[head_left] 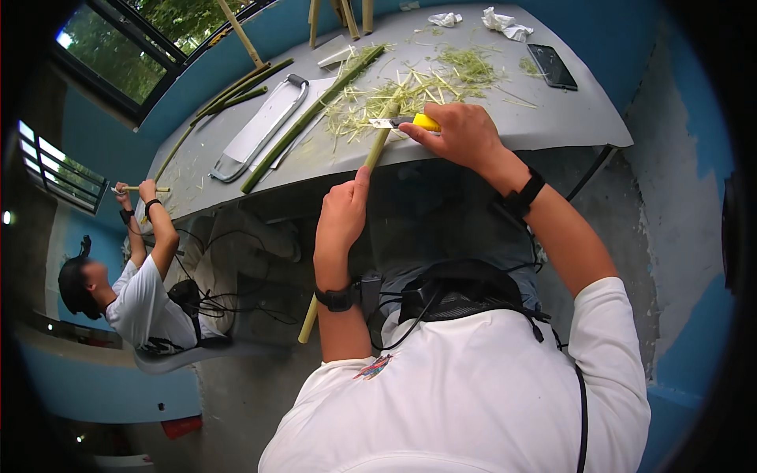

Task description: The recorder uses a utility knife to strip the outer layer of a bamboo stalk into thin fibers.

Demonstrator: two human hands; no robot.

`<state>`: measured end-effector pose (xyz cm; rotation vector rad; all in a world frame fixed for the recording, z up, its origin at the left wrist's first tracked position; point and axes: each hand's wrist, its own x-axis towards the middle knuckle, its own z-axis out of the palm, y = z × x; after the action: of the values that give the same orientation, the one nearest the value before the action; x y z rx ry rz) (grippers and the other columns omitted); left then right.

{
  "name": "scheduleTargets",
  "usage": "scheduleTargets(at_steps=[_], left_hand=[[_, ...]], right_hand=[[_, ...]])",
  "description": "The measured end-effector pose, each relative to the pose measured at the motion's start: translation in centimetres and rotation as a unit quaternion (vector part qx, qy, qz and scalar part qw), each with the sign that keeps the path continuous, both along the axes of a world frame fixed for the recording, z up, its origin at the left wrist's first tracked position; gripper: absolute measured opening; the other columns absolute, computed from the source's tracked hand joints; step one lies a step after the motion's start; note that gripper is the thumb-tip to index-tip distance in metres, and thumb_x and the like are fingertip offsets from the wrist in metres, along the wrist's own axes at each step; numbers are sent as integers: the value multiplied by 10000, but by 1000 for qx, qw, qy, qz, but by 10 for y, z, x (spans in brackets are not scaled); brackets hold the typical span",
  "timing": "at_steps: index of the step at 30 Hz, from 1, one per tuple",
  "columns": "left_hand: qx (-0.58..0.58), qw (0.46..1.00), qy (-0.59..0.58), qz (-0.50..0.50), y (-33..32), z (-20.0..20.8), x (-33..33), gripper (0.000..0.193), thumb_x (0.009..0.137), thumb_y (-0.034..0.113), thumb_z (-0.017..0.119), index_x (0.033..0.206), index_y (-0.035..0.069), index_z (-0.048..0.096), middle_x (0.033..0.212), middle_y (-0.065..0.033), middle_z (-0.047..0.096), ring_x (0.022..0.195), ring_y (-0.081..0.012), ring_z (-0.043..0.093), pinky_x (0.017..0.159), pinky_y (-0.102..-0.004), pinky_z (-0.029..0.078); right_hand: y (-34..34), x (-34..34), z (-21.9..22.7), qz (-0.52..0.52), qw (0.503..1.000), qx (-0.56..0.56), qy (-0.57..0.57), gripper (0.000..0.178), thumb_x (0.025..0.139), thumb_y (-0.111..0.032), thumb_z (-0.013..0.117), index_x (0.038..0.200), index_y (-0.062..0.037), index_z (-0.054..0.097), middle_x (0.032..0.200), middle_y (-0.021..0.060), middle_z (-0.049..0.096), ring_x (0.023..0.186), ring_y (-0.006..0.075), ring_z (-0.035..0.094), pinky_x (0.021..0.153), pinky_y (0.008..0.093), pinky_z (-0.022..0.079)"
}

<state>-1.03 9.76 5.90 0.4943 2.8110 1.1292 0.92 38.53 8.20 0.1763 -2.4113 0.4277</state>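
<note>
My left hand (pixel 344 213) is closed around a pale, peeled bamboo stick (pixel 379 145). The stick slants up over the table's near edge, and its lower end shows beside my left forearm. In my right hand (pixel 465 135) is a utility knife (pixel 426 122) with a yellow handle. Its blade lies across the upper part of the stick, pointing left; whether the edge bites in cannot be seen. Pale green shavings (pixel 441 75) are heaped on the grey table (pixel 579 118) around and behind the stick's upper end.
Left of the shavings lie a green bamboo pole (pixel 311 118), a hacksaw (pixel 272 130) on white sheets and thinner green stalks (pixel 236 98). A phone (pixel 553 66) and crumpled tissue (pixel 507 24) lie at the right. A seated co-worker (pixel 154 307) at far left holds a stick. Cables hang around my waist.
</note>
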Motion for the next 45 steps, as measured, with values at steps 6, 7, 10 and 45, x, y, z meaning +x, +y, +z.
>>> scheduleTargets(at_steps=[6,7,10,45], left_hand=[[-57,995,42,73,21,13,20,787,1159,654,433,854,-36,658,789,-288,654,801,-552,633,725,-582,501],[-61,993,44,86,23,11,24,787,1157,659,436,851,-31,658,787,-286,657,800,-550,637,724,-584,500],[-67,991,47,106,24,6,34,789,1152,670,439,843,-24,653,780,-280,656,794,-544,638,720,-585,495],[20,997,-50,53,1,2,19,818,1158,660,445,827,-63,637,701,-240,587,685,-436,574,715,-516,507]], right_hand=[[-1,-7,-10,-66,998,9,20,680,1033,-702,662,724,-96,645,630,158,661,589,407,701,551,507,558],[-3,-7,-11,-68,997,8,28,678,1034,-704,659,734,-96,649,629,158,663,583,410,701,550,506,562],[-1,-14,-13,-122,992,-4,44,670,1042,-707,645,773,-93,660,640,155,674,601,405,713,559,499,574],[-17,-9,-10,-131,990,-14,55,577,980,-671,738,869,-106,700,747,130,699,738,342,741,674,469,585]])
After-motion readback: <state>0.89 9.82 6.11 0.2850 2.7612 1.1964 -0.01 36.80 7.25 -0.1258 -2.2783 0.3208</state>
